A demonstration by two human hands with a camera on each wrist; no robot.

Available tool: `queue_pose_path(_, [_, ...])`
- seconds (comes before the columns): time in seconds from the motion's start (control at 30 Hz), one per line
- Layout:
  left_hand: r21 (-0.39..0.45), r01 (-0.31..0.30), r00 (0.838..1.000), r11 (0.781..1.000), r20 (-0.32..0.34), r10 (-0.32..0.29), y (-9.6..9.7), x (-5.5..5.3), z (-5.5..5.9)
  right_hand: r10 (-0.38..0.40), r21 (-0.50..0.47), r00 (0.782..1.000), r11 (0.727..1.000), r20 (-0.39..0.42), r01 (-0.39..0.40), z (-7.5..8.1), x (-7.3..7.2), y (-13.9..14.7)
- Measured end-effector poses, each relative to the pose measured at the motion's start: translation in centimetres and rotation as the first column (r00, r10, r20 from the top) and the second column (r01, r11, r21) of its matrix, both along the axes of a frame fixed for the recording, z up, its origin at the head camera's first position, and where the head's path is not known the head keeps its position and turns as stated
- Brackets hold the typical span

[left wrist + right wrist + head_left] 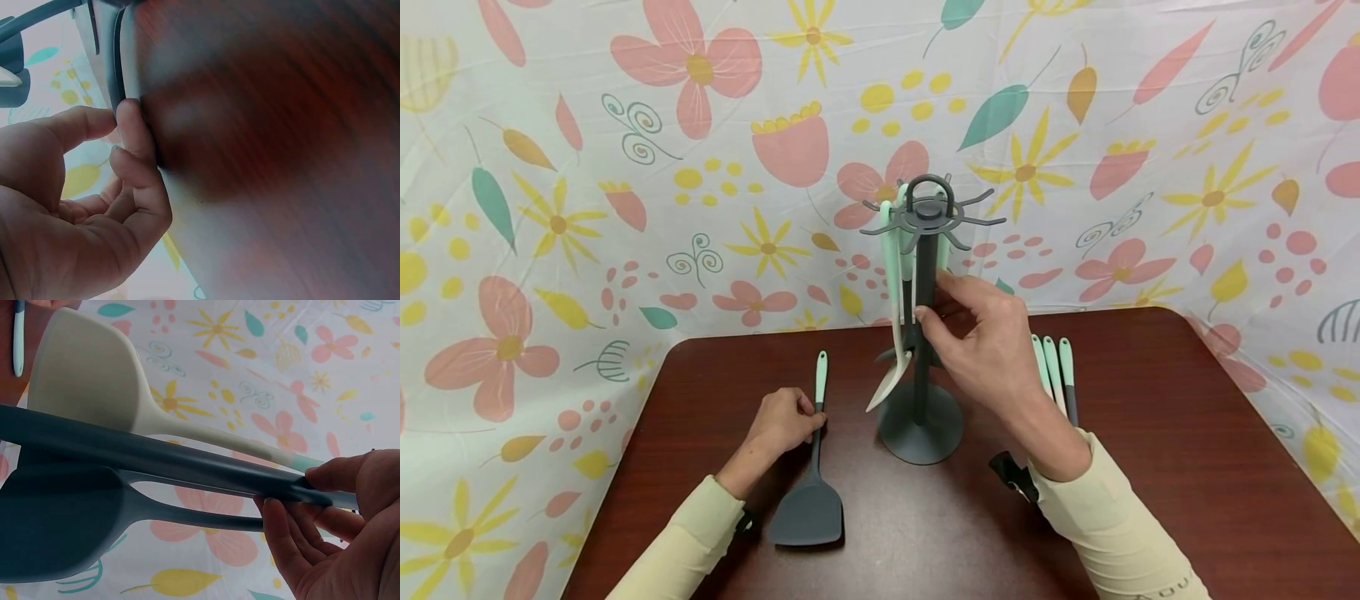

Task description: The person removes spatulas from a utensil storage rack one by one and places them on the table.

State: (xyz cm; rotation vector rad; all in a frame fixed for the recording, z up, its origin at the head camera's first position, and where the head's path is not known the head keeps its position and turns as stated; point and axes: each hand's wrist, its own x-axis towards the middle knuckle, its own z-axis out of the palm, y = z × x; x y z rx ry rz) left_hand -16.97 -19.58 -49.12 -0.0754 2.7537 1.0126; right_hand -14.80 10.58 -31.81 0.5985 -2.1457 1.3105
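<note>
A dark grey turner (pixel 807 510) with a mint handle end lies on the table at the left in the head view. My left hand (pixel 782 423) pinches its shaft between thumb and fingers; the left wrist view shows the dark shaft (pixel 117 62) at the fingertips. In the middle stands a dark grey utensil stand (pixel 919 433) with a hooked top. My right hand (pixel 981 333) grips its pole (pixel 144 451), thumb on one side, fingers curled on the other beside a hanging dark utensil (pixel 62 519). A cream utensil (pixel 87 375) also hangs there.
Several hooks (pixel 981 221) stick out from the stand's top. Right of it, three mint-handled utensils (pixel 1051 358) lie side by side, partly hidden by the right forearm. A flowered cloth (pixel 1120 125) hangs behind the brown table (pixel 1180 433).
</note>
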Motion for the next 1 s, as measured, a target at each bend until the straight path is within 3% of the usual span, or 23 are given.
queue_pose_path(0.2, [0.013, 0.001, 1.0, 1.0, -0.017, -0.001, -0.1, 0.1, 0.0, 0.0, -0.004, 1.0, 1.0, 0.005, 0.0, 0.0, 0.0, 0.1])
queue_pose_path(0.47, [-0.086, 0.0, 0.984, 0.996, -0.179, -0.015, 0.3, 0.4, 0.8, 0.016, -0.017, 1.0, 1.0, 0.001, -0.016, -0.1, 0.0, 0.0])
queue_pose_path(0.6, [-0.043, -0.001, 0.965, 0.999, -0.263, -0.01, 0.8, 0.5, 1.4, 0.015, -0.013, 1.0, 1.0, -0.004, -0.015, -0.1, -0.1, 0.1])
queue_pose_path(0.8, [0.03, 0.028, 0.921, 0.999, -0.389, -0.014, 1.5, 0.7, 2.9, 0.024, -0.016, 1.0, 1.0, 0.001, -0.024, -0.2, -0.1, 0.1])
queue_pose_path(1.0, [0.148, 0.107, 0.881, 0.983, -0.472, -0.024, 2.5, 0.6, 4.5, 0.02, -0.011, 1.0, 1.0, 0.0, -0.02, -0.2, -0.1, 0.1])
